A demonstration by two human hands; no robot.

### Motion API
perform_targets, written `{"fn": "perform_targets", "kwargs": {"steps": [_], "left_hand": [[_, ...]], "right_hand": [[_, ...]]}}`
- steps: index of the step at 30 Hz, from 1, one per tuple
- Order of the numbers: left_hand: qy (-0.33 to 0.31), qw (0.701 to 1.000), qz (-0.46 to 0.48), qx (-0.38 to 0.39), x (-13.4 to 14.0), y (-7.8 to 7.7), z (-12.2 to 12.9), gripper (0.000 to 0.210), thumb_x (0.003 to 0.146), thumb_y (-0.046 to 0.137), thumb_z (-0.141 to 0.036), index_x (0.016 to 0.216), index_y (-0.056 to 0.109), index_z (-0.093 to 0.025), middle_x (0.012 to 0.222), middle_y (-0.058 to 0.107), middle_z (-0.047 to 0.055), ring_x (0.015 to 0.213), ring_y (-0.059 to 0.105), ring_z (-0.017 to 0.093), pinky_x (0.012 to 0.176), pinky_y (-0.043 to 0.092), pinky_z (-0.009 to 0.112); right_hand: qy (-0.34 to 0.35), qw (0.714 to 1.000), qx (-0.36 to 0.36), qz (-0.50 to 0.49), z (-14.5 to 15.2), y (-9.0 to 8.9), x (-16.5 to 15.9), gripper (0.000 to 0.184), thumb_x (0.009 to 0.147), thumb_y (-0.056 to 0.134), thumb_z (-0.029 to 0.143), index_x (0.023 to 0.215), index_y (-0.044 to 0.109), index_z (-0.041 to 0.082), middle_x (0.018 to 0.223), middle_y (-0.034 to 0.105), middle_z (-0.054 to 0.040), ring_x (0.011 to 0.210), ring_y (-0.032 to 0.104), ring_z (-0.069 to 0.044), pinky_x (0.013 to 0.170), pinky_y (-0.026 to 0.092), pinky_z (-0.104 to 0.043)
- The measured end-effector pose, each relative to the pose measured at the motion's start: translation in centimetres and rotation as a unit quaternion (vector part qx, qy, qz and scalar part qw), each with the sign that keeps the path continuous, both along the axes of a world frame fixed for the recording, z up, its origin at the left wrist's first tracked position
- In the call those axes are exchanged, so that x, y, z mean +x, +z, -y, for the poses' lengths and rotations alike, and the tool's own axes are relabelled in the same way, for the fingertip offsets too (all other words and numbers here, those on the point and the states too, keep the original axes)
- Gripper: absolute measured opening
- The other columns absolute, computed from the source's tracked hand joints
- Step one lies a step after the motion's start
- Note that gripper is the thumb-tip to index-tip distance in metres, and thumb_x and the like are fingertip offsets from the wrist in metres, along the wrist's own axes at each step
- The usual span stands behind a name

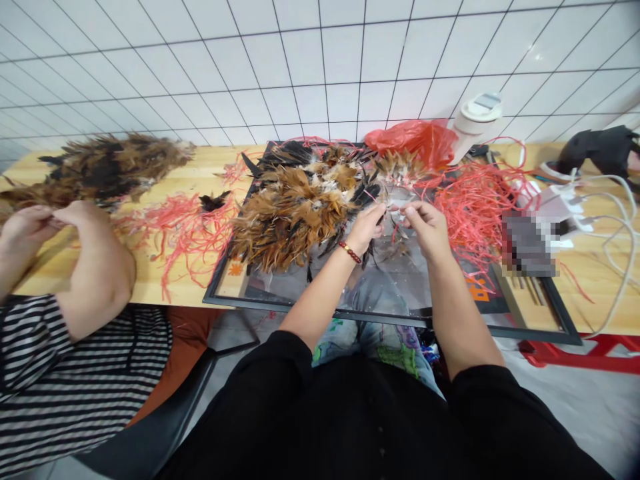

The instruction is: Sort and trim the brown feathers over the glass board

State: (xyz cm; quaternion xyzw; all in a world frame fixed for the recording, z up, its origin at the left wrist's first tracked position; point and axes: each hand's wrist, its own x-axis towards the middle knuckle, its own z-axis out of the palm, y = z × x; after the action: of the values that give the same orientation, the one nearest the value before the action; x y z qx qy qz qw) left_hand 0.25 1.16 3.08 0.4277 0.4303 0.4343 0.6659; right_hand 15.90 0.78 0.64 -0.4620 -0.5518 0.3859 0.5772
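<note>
My left hand [367, 230], with a beaded bracelet at the wrist, is closed in a pinch on small feathers; dark tips show around its fingers. Close by, my right hand [426, 230] pinches thumb to fingers on a thin pink strand that runs in the gap between both hands. The exact hold is too small to make out. Both hands are over a black-framed clear panel [295, 308]. Beside my left hand lies a big pile of brown and black feathers [295, 213]. To the right of my right hand spreads a tangle of pink plastic strips [475, 207].
At the back stand a red plastic bag [413, 140] and a white tumbler [475, 123]. On the right are white chargers with cables [563, 207] and a blurred-out dark item [530, 245]. A co-worker's hands [37, 223] work at the left, near another feather pile [115, 163].
</note>
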Motion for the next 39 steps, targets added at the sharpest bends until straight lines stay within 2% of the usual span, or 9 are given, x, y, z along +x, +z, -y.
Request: {"fn": "perform_targets", "kwargs": {"steps": [6, 10, 16, 19, 23, 27, 32, 34, 39], "left_hand": [[0.024, 0.999, 0.027, -0.010, 0.2, 0.0, 0.0, 0.026, 0.097, 0.054, -0.034, 0.099, 0.069, -0.013, 0.063, 0.041, -0.006, 0.047, 0.028, 0.001, 0.047, 0.019, 0.018], [0.015, 0.995, 0.098, -0.017, 0.1, -0.1, 0.0, 0.022, 0.094, 0.060, -0.033, 0.090, 0.068, -0.013, 0.064, 0.049, -0.005, 0.047, 0.035, 0.001, 0.045, 0.021, 0.017], [0.028, 0.989, 0.144, 0.020, 0.2, -1.1, -0.4, 0.020, 0.077, 0.081, -0.030, 0.082, 0.074, -0.013, 0.063, 0.058, -0.003, 0.052, 0.045, 0.004, 0.051, 0.033, 0.020], [0.013, 0.988, 0.138, 0.065, 0.2, -2.0, -0.9, 0.028, 0.067, 0.087, -0.036, 0.084, 0.079, -0.016, 0.077, 0.067, 0.000, 0.057, 0.049, 0.004, 0.056, 0.039, 0.021], [-0.007, 0.973, 0.093, 0.212, -0.2, -2.8, -1.4, 0.032, 0.064, 0.088, -0.046, 0.086, 0.083, -0.024, 0.094, 0.067, 0.002, 0.079, 0.058, 0.008, 0.074, 0.046, 0.023], [-0.003, 0.940, 0.030, 0.339, -0.6, -2.7, -1.6, 0.026, 0.075, 0.081, -0.047, 0.091, 0.083, -0.027, 0.092, 0.062, 0.003, 0.093, 0.059, 0.012, 0.090, 0.046, 0.029], [0.095, 0.891, -0.120, 0.427, -0.9, -2.8, -1.9, 0.013, 0.077, 0.081, -0.040, 0.085, 0.083, -0.029, 0.090, 0.059, 0.003, 0.097, 0.055, 0.016, 0.094, 0.043, 0.034], [0.105, 0.895, -0.146, 0.408, -0.8, -3.5, -2.1, 0.010, 0.078, 0.080, -0.036, 0.082, 0.083, -0.028, 0.087, 0.059, 0.003, 0.092, 0.055, 0.015, 0.089, 0.045, 0.032], [0.019, 0.967, -0.110, 0.228, -0.4, -5.7, -2.7, 0.007, 0.071, 0.083, -0.024, 0.075, 0.081, -0.018, 0.082, 0.070, 0.004, 0.077, 0.061, 0.012, 0.078, 0.047, 0.027]], "right_hand": [[0.056, 0.998, -0.029, 0.031, 0.4, -0.7, -2.4, 0.036, 0.068, 0.083, 0.052, 0.072, 0.067, 0.021, 0.065, 0.064, 0.0008, 0.058, 0.055, -0.012, 0.057, 0.045, -0.027], [0.017, 0.994, -0.062, -0.089, 0.1, -0.4, -2.3, 0.033, 0.064, 0.084, 0.047, 0.068, 0.065, 0.021, 0.059, 0.061, 0.0031, 0.052, 0.049, -0.009, 0.053, 0.040, -0.024], [0.034, 0.952, -0.178, -0.249, -0.2, 0.4, -1.6, 0.035, 0.049, 0.089, 0.035, 0.062, 0.060, 0.021, 0.059, 0.063, 0.0033, 0.048, 0.046, -0.006, 0.046, 0.038, -0.021], [0.058, 0.933, -0.205, -0.289, -0.2, 0.6, -1.6, 0.037, 0.049, 0.091, 0.034, 0.068, 0.062, 0.021, 0.060, 0.062, 0.0050, 0.047, 0.046, -0.005, 0.045, 0.041, -0.019], [0.084, 0.930, -0.154, -0.323, 0.2, 1.0, -1.6, 0.044, 0.050, 0.095, 0.036, 0.074, 0.061, 0.023, 0.064, 0.062, 0.0082, 0.047, 0.047, -0.003, 0.045, 0.043, -0.015], [0.079, 0.951, -0.067, -0.291, 0.6, 1.4, -1.7, 0.043, 0.059, 0.092, 0.044, 0.076, 0.058, 0.024, 0.076, 0.069, 0.0054, 0.053, 0.054, -0.005, 0.051, 0.050, -0.017], [0.037, 0.979, 0.033, -0.200, 0.6, 1.3, -1.3, 0.038, 0.070, 0.084, 0.050, 0.079, 0.058, 0.025, 0.077, 0.071, 0.0013, 0.061, 0.061, -0.010, 0.062, 0.055, -0.025], [0.023, 0.989, 0.016, -0.146, 0.1, 0.6, -0.9, 0.036, 0.071, 0.082, 0.051, 0.079, 0.059, 0.024, 0.073, 0.070, 0.0005, 0.059, 0.061, -0.012, 0.061, 0.055, -0.027], [0.012, 0.992, -0.125, -0.019, -1.1, -1.9, -0.2, 0.031, 0.071, 0.076, 0.045, 0.074, 0.056, 0.022, 0.062, 0.064, 0.0005, 0.053, 0.060, -0.015, 0.054, 0.051, -0.029]]}}
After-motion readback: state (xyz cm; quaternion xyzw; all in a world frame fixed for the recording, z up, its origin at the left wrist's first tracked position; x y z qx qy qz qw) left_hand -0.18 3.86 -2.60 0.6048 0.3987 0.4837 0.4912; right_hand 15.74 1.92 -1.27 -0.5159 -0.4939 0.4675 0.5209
